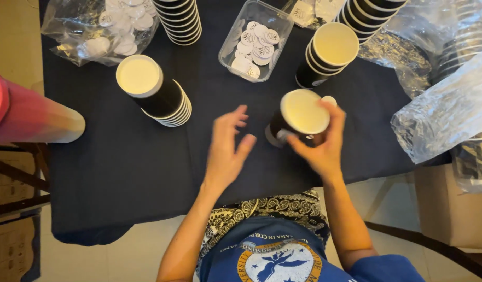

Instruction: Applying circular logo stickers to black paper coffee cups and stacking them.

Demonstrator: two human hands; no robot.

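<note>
My right hand [322, 143] grips a black paper cup [298, 115] with a pale inside, held just above the dark tablecloth [120, 167]. A small round white sticker shows on the cup's side by my thumb. My left hand [228, 149] hovers open to the left of the cup, fingers spread, touching nothing. A clear plastic tub [255, 40] of round white stickers sits beyond the cup.
A stack of black cups [152, 89] stands at the left, another stack [327, 52] right of the tub, more stacks [181, 21] at the back. A bag of white discs [107, 28] lies far left. Crinkled plastic wrap [444, 115] fills the right. A pink cylinder [26, 115] pokes in at left.
</note>
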